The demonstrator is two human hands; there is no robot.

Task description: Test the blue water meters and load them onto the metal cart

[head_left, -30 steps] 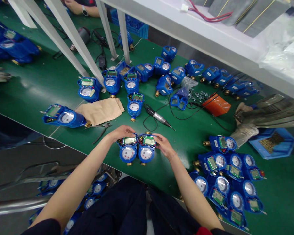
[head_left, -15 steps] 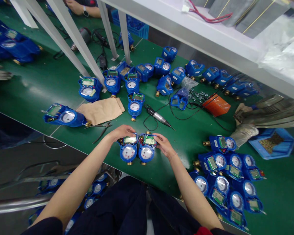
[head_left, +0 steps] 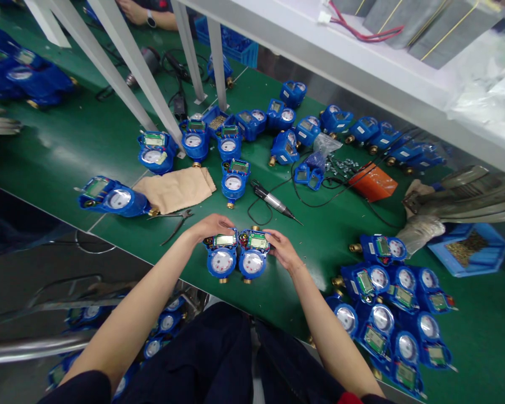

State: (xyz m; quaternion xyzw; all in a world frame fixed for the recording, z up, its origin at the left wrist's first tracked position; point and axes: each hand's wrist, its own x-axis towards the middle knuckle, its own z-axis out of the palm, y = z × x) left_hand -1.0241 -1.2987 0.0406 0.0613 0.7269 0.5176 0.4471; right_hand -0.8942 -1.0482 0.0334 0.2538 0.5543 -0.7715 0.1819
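Note:
Two blue water meters stand side by side at the near edge of the green bench, their tops uncovered so that circuit boards and small displays show. My left hand [head_left: 214,226] curls over the top of the left water meter [head_left: 221,261], fingertips at its board. On the other side, my right hand [head_left: 283,250] grips the right water meter [head_left: 252,264] by its right edge, near the display. Both meters have round white dials facing up and brass ends pointing towards me. Part of the left fingers is hidden behind the casing.
A power screwdriver [head_left: 273,200] with a cable, pliers [head_left: 177,222] and a tan cloth [head_left: 179,191] lie beyond my hands. Several open meters [head_left: 382,317] crowd the right side. A blue bin [head_left: 486,255] holds small brass parts. Overhead runs a shelf [head_left: 362,62]; a co-worker's hand [head_left: 133,11] shows at the back.
The view has shifted very slightly. Both hands stay at the same two water meters, with no other clear movement.

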